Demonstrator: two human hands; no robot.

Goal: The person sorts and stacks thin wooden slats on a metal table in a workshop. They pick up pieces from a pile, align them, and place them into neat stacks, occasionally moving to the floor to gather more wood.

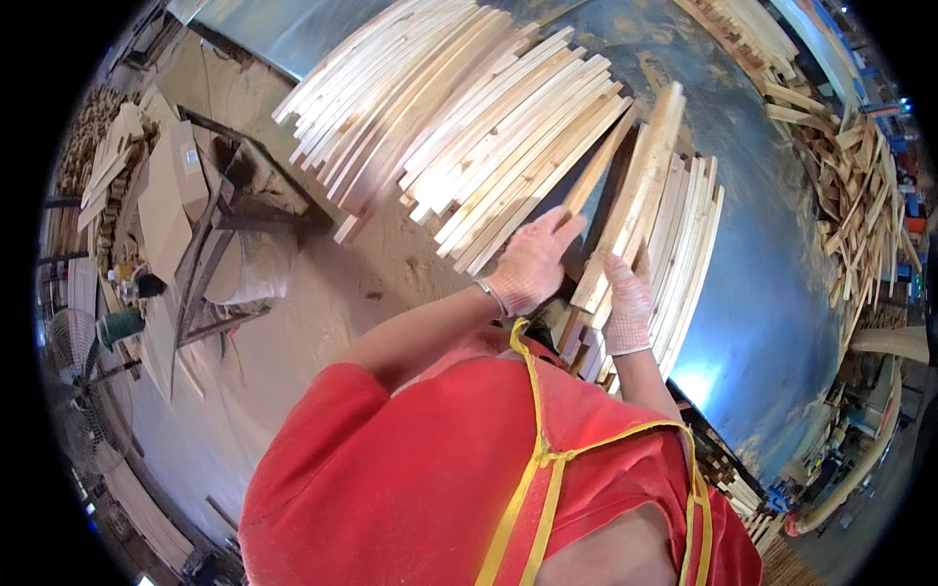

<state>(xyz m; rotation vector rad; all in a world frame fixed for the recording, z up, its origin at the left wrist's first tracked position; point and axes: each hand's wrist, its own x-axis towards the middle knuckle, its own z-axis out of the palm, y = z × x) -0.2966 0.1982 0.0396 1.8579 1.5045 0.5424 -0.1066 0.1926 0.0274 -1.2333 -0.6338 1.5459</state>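
My left hand (532, 259), in a pale work glove, is closed round the near end of a narrow wooden strip (604, 161) that slants away from me. My right hand (628, 301), gloved too, grips a pair of thicker wooden strips (642, 195) near their lower ends, thumb on top. Left of my hands, a wide row of pale wooden strips (508, 127) lies side by side, their near ends overhanging the table edge. A smaller row of strips (692, 244) lies to the right, partly under the held ones. The fingers' undersides are hidden.
The strips rest on a shiny metal table (772, 283) dusted with sawdust. A heap of loose offcuts (860, 205) lies along the far right. On the left stand a dark metal frame (210, 234) with a cardboard sheet (174, 195), and a floor fan (86, 391).
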